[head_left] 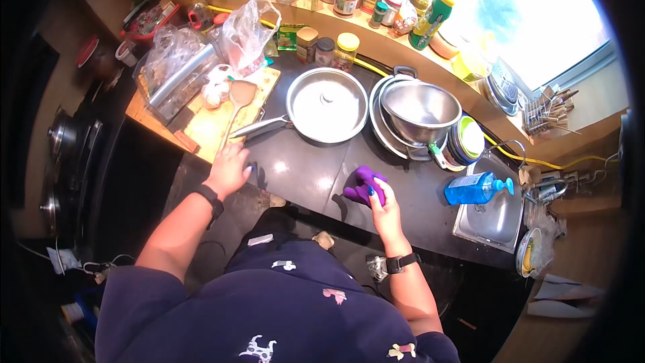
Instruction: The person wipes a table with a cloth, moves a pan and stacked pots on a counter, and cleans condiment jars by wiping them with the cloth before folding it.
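Observation:
My left hand (230, 169) reaches to the front edge of a wooden cutting board (193, 113), thumb apart from the fingers. Its fingertips are at the handle end of a turner (242, 93) that lies on the board; whether they touch it I cannot tell. In my right hand (385, 212) is a bunched purple cloth (366, 185), held just above the counter's front part. A steel frying pan (327, 104) sits on the black counter between and beyond my hands, its handle pointing left toward the board.
Stacked steel bowls (422, 111) and colourful plates (468, 140) stand right of the pan. A blue pump bottle (476, 189) lies by the sink (489, 219). Several jars (346, 52) line the back. Plastic bags (245, 37) and a foil-like long box (183, 81) crowd the board.

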Tool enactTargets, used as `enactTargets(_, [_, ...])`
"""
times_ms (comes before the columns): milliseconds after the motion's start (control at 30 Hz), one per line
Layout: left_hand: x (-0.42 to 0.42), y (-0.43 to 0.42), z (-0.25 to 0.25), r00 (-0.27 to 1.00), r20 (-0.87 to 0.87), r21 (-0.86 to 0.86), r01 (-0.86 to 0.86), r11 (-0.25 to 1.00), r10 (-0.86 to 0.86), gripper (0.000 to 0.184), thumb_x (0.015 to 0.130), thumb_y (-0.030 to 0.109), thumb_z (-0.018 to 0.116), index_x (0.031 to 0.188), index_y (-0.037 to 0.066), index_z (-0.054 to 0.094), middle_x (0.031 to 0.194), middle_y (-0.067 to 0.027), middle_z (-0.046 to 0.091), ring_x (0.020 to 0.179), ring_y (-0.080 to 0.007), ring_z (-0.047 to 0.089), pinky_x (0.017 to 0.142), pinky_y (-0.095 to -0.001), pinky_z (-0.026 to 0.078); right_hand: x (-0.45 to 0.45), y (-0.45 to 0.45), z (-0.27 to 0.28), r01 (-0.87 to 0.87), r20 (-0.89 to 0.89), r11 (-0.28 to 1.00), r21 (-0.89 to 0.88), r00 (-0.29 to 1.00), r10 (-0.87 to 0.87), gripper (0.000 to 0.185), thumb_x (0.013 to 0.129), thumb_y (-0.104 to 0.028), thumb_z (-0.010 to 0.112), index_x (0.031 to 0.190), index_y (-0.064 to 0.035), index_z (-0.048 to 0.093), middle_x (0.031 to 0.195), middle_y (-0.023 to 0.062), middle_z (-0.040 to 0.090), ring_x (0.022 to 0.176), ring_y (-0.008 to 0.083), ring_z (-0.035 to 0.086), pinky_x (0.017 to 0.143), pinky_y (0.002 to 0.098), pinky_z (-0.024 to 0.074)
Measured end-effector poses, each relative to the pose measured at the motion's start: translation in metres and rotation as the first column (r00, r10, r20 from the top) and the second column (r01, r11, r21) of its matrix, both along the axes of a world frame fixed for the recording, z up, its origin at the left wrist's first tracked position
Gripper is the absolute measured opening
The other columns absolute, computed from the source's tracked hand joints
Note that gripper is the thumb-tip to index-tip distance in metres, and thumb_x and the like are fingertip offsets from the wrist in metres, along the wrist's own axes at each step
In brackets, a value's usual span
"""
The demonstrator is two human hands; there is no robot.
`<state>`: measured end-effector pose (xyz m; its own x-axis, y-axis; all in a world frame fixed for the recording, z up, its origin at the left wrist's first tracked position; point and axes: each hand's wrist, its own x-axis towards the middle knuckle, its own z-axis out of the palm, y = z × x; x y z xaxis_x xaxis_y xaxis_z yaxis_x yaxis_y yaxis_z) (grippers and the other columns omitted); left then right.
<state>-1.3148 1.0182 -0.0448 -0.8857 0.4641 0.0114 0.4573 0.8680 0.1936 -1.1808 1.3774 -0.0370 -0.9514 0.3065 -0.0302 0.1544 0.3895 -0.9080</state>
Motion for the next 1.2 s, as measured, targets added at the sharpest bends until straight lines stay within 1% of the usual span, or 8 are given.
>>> enactTargets(167, [-0.083, -0.014, -0.036, 0.993, -0.064, -0.201, -0.112, 0.973, 0.101, 0.076, 0.071, 0.030, 0.070, 0.133, 0.007, 0.034, 0.123, -0.0158, 0.047, 0.116, -0.0294, 0.045, 0.095, -0.0419, 0.036, -0.011, -0.002, -0.025, 0.067, 0.137, 0.995, 0.072, 0.988, -0.076, 0.035, 0.086, -0.011, 0.056, 0.121, -0.0055, 0.052, 0.113, 0.0145, 0.059, 0.105, 0.0219, 0.057, 0.089, 0.0312, 0.0433])
enactTargets(267, [-0.121, -0.001, -0.019, 0.922, 0.334, -0.289, -0.097, 0.952, 0.195, 0.072, 0.071, 0.030, 0.070, 0.130, 0.005, 0.038, 0.109, -0.0186, 0.057, 0.103, -0.0314, 0.055, 0.090, -0.0435, 0.041, -0.026, -0.017, -0.014, 0.140, 0.333, 0.990, -0.020, 0.934, -0.125, 0.033, 0.087, -0.010, 0.056, 0.119, -0.0025, 0.052, 0.106, 0.0080, 0.060, 0.097, 0.0145, 0.056, 0.086, 0.0265, 0.0434])
enactTargets(300, [-0.136, -0.008, -0.043, 0.897, 0.408, -0.226, -0.081, 0.971, 0.170, 0.063, 0.072, 0.032, 0.069, 0.123, 0.005, 0.044, 0.093, -0.0182, 0.063, 0.090, -0.0323, 0.060, 0.081, -0.0411, 0.046, -0.027, -0.015, -0.032, 0.130, 0.278, 0.991, 0.033, 0.951, -0.134, 0.035, 0.086, -0.013, 0.057, 0.120, -0.0062, 0.052, 0.101, 0.0120, 0.063, 0.091, 0.0184, 0.060, 0.082, 0.0296, 0.0451])
enactTargets(367, [-0.154, -0.015, -0.068, 0.848, 0.528, -0.072, 0.006, 0.997, 0.033, 0.056, 0.071, 0.031, 0.070, 0.115, 0.004, 0.049, 0.091, -0.0192, 0.062, 0.088, -0.0335, 0.060, 0.078, -0.0402, 0.047, -0.037, -0.026, -0.025, 0.132, 0.314, 0.991, 0.008, 0.941, -0.128, 0.033, 0.087, -0.011, 0.056, 0.119, -0.0043, 0.052, 0.103, 0.0093, 0.061, 0.092, 0.0149, 0.057, 0.084, 0.0271, 0.0444])
enactTargets(433, [-0.156, -0.009, -0.065, 0.807, 0.590, 0.059, 0.011, 0.998, -0.044, 0.044, 0.070, 0.030, 0.070, 0.100, 0.001, 0.056, 0.089, -0.0199, 0.062, 0.088, -0.0349, 0.059, 0.077, -0.0403, 0.046, -0.042, -0.038, -0.017, 0.144, 0.386, 0.989, -0.047, 0.915, -0.115, 0.032, 0.087, -0.010, 0.056, 0.119, -0.0045, 0.052, 0.104, 0.0079, 0.060, 0.094, 0.0130, 0.055, 0.085, 0.0260, 0.0434])
enactTargets(533, [-0.153, 0.003, -0.065, 0.840, 0.537, 0.121, 0.013, 0.993, -0.076, 0.039, 0.072, 0.028, 0.069, 0.096, 0.000, 0.058, 0.085, -0.0178, 0.064, 0.080, -0.0307, 0.063, 0.071, -0.0374, 0.048, -0.040, -0.042, -0.021, 0.047, 0.318, 0.997, 0.061, 0.946, -0.064, 0.035, 0.086, -0.015, 0.058, 0.119, -0.0063, 0.053, 0.108, 0.0152, 0.061, 0.100, 0.0230, 0.059, 0.086, 0.0309, 0.0441])
enactTargets(600, [-0.149, 0.013, -0.058, 0.572, 0.820, 0.089, -0.109, 0.990, -0.011, 0.031, 0.073, 0.023, 0.063, 0.089, -0.003, 0.059, 0.065, -0.0150, 0.062, 0.048, -0.0223, 0.059, 0.050, -0.0332, 0.047, -0.039, -0.038, -0.022, 0.049, 0.371, 0.998, 0.024, 0.927, -0.055, 0.035, 0.086, -0.016, 0.059, 0.118, -0.0062, 0.053, 0.109, 0.0163, 0.061, 0.102, 0.0253, 0.058, 0.088, 0.0316, 0.0436])
enactTargets(1200, [-0.059, 0.006, -0.043, 0.537, 0.836, -0.001, -0.208, 0.978, 0.115, 0.028, 0.072, 0.023, 0.062, 0.084, -0.002, 0.060, 0.061, -0.0147, 0.060, 0.054, -0.0240, 0.060, 0.056, -0.0356, 0.048, -0.036, 0.016, -0.046, -0.067, 0.503, 0.998, 0.012, 0.863, 0.052, 0.033, 0.085, -0.017, 0.059, 0.117, -0.0069, 0.053, 0.104, 0.0167, 0.062, 0.097, 0.0259, 0.059, 0.085, 0.0325, 0.0451])
